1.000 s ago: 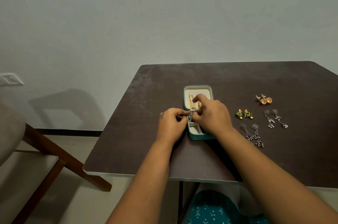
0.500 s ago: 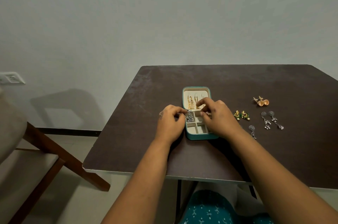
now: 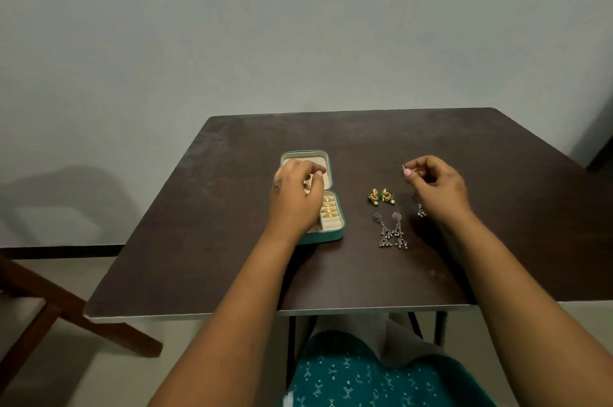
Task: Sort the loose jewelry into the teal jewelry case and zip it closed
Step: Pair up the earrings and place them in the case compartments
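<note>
Teal jewelry case (image 3: 335, 234) — open, left of the table's (image 3: 205, 240) middle; gold rings (image 3: 329, 209) in its near slots. Left hand (image 3: 295, 197) over the case, fingers curled; whether it holds anything cannot be told. Right hand (image 3: 438, 187) near the right side pinches a silver dangle earring (image 3: 420, 210). Between them: green-gold studs (image 3: 381, 197), silver dangle pair (image 3: 393, 230) nearer the front edge.

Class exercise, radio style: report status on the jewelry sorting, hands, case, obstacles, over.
Left hand curled over the open teal case. Right hand pinching a silver earring. Green-gold studs and silver danglers on table. Nothing blocking.
</note>
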